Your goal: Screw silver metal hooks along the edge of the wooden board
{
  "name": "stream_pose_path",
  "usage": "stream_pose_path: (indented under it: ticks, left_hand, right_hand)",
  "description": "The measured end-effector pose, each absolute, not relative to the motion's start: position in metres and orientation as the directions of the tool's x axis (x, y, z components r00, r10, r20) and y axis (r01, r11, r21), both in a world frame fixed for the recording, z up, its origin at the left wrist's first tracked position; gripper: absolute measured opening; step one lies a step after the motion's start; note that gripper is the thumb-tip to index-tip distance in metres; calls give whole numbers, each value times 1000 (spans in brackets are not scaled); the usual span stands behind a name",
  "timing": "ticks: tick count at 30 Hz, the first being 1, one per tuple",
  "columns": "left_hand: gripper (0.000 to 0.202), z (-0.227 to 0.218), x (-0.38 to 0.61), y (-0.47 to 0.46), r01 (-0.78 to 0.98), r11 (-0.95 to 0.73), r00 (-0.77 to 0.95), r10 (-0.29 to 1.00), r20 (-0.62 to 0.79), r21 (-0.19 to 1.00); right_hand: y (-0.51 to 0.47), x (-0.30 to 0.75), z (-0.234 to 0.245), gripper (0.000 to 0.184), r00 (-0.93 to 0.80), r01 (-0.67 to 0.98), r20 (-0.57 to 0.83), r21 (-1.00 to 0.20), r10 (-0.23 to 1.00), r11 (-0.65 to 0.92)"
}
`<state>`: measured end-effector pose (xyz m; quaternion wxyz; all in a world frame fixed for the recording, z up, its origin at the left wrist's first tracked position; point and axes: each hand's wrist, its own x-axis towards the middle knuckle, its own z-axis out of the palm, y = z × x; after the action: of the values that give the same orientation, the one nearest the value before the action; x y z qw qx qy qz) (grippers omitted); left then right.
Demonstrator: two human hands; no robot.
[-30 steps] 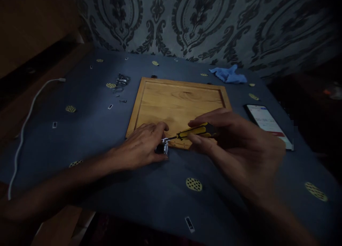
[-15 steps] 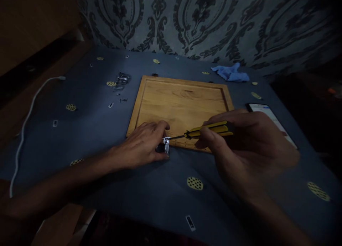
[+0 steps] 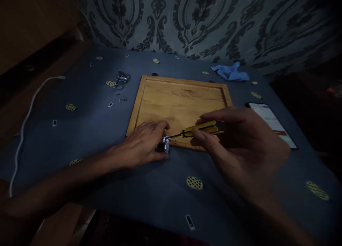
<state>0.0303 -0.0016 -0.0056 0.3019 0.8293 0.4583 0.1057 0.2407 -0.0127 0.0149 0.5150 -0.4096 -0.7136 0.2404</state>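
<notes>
A wooden board with a raised rim lies on a dark blue cloth. At its near edge my left hand is closed on a small metal fitting, pinching it against the board. My right hand grips a yellow-and-black screwdriver by the handle, fingers wrapped round it. The screwdriver's thin shaft points left and its tip meets the top of the metal fitting.
A phone with a lit screen lies right of the board. A blue rag sits at the back right. Several small metal parts and screws lie left of the board. A white cable runs along the left edge.
My right hand slid back to the left along the screwdriver handle after moving right half a second ago. The left hand and the fitting stayed put.
</notes>
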Motion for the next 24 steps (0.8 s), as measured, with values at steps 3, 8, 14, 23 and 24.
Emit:
stream_pose_path:
  ticks: [3,8,14,23,24]
  left_hand:
    - [62,-7,29,-2,685,-410,565,821,-84,602]
    - [62,-7,30,-3,690,-416,565,821,-82,592]
    - [62,-7,30,-2,684,-419,567,820,-74,598]
    - [59,-9,29,-3,683,-430,570,819,-64,590]
    - [61,-9,28,-3,680,-433,573,817,-61,591]
  right_hand:
    - [-9,244,26,27,-278,335,508,-745,815,578]
    - [-6,248,38,28,-428,311,464,-730,775,609]
    - [-6,246,30,12,-326,395,478,-715,816,577]
    - [-9,234,16,17,-133,449,675,-611,725,651]
    - [-11,233,18,17,-98,442,690,-615,717,652]
